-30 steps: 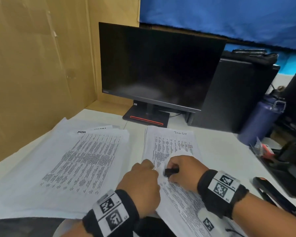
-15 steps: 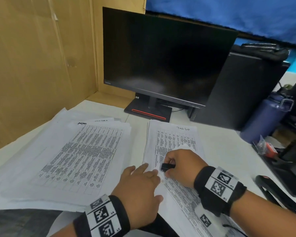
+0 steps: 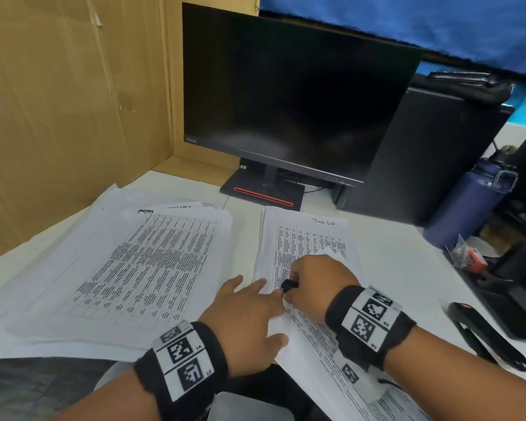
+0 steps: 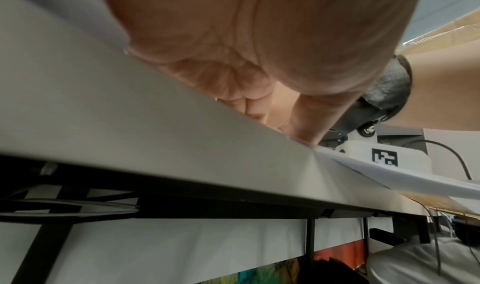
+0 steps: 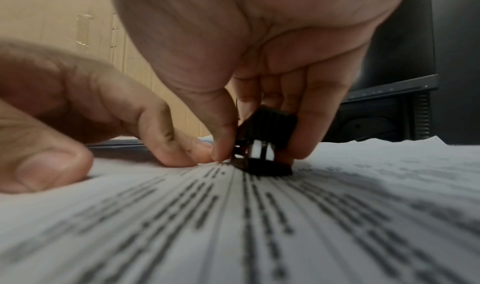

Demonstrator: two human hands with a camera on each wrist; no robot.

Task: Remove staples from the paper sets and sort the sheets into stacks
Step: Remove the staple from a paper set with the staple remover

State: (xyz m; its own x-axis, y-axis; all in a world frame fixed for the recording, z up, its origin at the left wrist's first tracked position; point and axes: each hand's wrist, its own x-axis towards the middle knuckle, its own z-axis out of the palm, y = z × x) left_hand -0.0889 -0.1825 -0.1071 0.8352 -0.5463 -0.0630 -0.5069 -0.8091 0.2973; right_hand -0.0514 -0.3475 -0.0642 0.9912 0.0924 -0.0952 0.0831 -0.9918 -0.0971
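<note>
Stapled paper set (image 3: 304, 247) is seen lying flat on the white desk (image 3: 392, 262), in front of the monitor (image 3: 286, 95) and to the right of a wider spread of loose printed sheets (image 3: 128, 268). A small black staple remover (image 5: 265, 142) is pinched between thumb and fingers of the right hand (image 3: 313, 284), its claws set down on the top sheet at the near left part of the set; the staple itself cannot be made out. The left hand (image 3: 246, 317) is laid flat, fingers straight, pressing the paper just beside the tool. The sheets are judged light, thin and limp, easily torn round the staple holes and apt to slide on one another, so they are best pinned close to the staple, as the left fingers (image 5: 179, 150) are now, and the pull kept low and steady. Once freed, each sheet is probably best lifted by an edge or corner rather than dragged across the stack.
</note>
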